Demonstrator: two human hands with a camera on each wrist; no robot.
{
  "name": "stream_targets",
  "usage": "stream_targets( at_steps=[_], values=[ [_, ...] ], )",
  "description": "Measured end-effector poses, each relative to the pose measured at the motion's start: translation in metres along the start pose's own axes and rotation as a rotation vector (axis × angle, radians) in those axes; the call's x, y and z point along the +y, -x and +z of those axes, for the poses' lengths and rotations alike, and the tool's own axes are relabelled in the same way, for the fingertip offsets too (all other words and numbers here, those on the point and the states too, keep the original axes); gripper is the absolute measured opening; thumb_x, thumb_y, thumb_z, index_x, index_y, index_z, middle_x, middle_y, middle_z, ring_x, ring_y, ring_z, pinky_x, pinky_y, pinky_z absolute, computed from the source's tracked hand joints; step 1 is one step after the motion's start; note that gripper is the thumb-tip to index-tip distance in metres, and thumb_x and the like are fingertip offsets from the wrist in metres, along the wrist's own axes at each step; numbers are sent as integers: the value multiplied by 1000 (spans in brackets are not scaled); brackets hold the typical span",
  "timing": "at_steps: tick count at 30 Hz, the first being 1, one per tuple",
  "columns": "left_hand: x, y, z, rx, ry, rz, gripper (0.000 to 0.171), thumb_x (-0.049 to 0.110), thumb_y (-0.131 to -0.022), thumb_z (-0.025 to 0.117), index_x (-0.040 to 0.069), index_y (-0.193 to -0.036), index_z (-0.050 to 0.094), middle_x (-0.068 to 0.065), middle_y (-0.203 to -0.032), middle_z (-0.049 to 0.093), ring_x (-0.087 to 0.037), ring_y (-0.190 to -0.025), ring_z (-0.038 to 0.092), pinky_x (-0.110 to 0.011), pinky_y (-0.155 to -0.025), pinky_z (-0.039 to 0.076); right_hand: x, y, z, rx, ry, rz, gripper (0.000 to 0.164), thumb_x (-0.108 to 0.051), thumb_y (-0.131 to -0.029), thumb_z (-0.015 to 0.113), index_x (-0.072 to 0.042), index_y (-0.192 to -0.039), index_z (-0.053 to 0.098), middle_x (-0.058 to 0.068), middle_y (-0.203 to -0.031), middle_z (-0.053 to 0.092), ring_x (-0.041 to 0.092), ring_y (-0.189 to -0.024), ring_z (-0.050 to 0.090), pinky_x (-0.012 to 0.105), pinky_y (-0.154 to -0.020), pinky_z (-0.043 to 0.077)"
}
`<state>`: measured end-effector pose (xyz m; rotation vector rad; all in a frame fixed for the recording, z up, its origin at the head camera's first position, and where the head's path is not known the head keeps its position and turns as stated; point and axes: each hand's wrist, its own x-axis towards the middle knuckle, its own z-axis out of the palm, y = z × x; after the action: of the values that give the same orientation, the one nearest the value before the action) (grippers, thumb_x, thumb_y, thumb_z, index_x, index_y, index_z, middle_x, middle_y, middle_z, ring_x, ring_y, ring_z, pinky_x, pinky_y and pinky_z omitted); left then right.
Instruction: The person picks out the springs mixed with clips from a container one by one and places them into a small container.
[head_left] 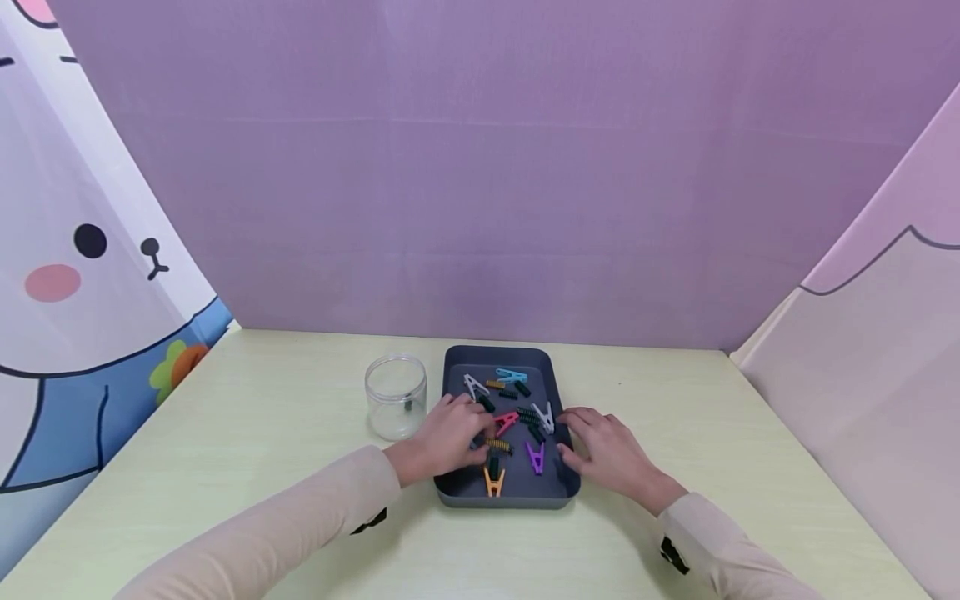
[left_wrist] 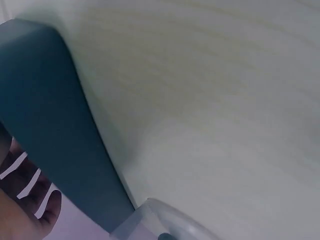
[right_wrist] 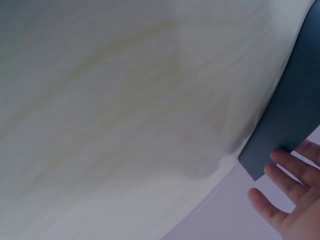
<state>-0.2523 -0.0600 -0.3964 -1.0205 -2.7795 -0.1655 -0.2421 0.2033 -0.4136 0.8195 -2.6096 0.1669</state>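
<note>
A dark grey tray (head_left: 502, 502) holds small clips and coil springs, mixed together. My left hand (head_left: 448, 435) reaches over its left side, fingers spread apart in the left wrist view, fingertips near a red clip (head_left: 507, 422) and a yellow spring (head_left: 499, 446). At the right rim is my right hand (head_left: 611, 454), its fingers loosely bent and parted, close to a white clip (head_left: 545, 419) and a purple clip (head_left: 536, 458). An orange clip (head_left: 493, 482) lies at the near end, a blue clip (head_left: 512, 376) at the far end. My left hand hides part of the tray.
Left of the tray stands a clear round jar (head_left: 388, 418), lidless, with a small dark piece (head_left: 408, 403) showing through its wall. Everything stands on a pale wooden table (head_left: 247, 433). A purple cloth (head_left: 525, 183) hangs behind it, with printed cloths at both sides.
</note>
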Motion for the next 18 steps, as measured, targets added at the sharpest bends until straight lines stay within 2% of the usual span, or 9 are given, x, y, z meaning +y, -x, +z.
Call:
stream_targets(
  at_steps=[9,13,18],
  values=[
    [-7,0,-18,70,-6,-18,17,33,-79,67,23,-93,67,5,-98,67,-15,-89,51,-31,-74,40,1,0,0,3,1,-4,36,-32,-80,64,-8,-107,63,8,-112,62,22,-105,58,41,-77,49],
    [-11,0,-27,89,-16,-26,16,32,-79,67,22,-91,67,6,-96,67,-14,-85,51,-32,-74,40,1,0,1,-2,-1,1,36,-32,-80,64,-8,-107,62,8,-112,62,22,-105,58,41,-78,49],
    [-18,1,-37,144,-2,-31,14,30,-79,66,21,-89,67,6,-92,67,-13,-81,51,-31,-72,41,1,0,1,-9,-5,10,37,-32,-79,64,-8,-107,62,8,-112,62,22,-106,58,41,-79,49]
  ],
)
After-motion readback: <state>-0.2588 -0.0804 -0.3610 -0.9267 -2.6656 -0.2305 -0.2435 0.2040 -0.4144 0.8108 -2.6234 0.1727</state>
